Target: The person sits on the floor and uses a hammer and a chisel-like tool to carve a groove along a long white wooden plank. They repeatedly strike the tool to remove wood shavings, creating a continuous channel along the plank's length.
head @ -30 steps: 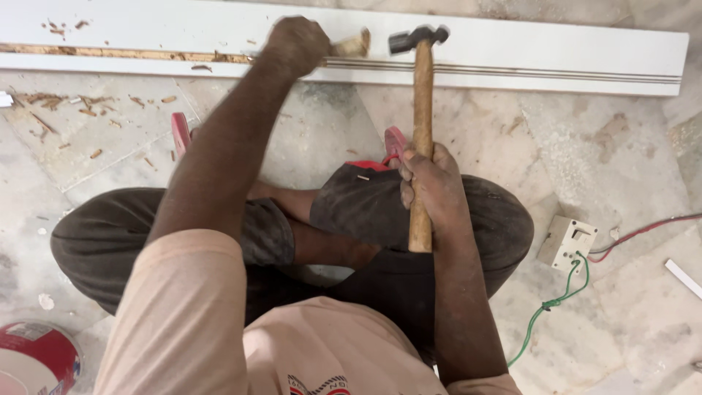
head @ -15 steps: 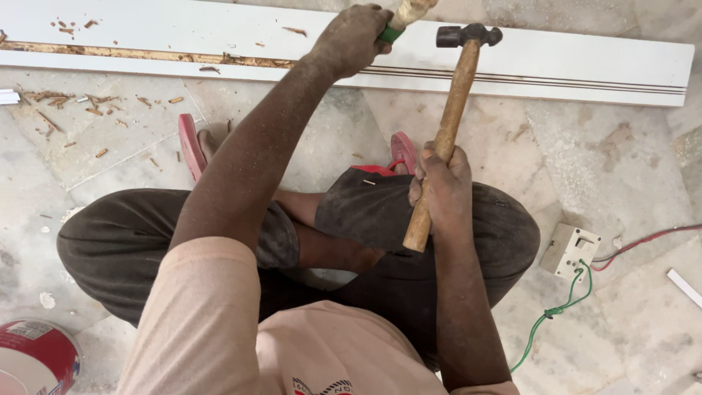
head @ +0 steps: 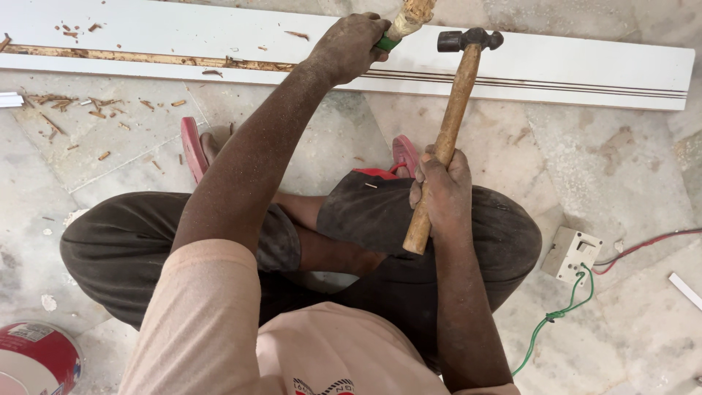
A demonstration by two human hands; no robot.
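My left hand (head: 349,45) grips a chisel (head: 406,20) with a green collar and a battered wooden end, held over a long white board (head: 585,69) lying across the floor. My right hand (head: 441,190) holds a wooden-handled hammer (head: 453,110); its dark metal head (head: 470,39) is raised just right of the chisel's end, not touching it. A brown gouged groove (head: 146,57) runs along the board left of the chisel, and thin dark lines continue to the right.
I sit cross-legged in dark trousers on a marble floor, red sandals (head: 191,146) under my legs. Wood chips (head: 80,110) litter the floor at left. A white switch box (head: 572,253) with green and red wires lies at right. A red can (head: 33,358) sits bottom left.
The hammer has swung back up and tilted right, its head lifting away from the chisel's end. My left hand with the chisel sits further right in view.
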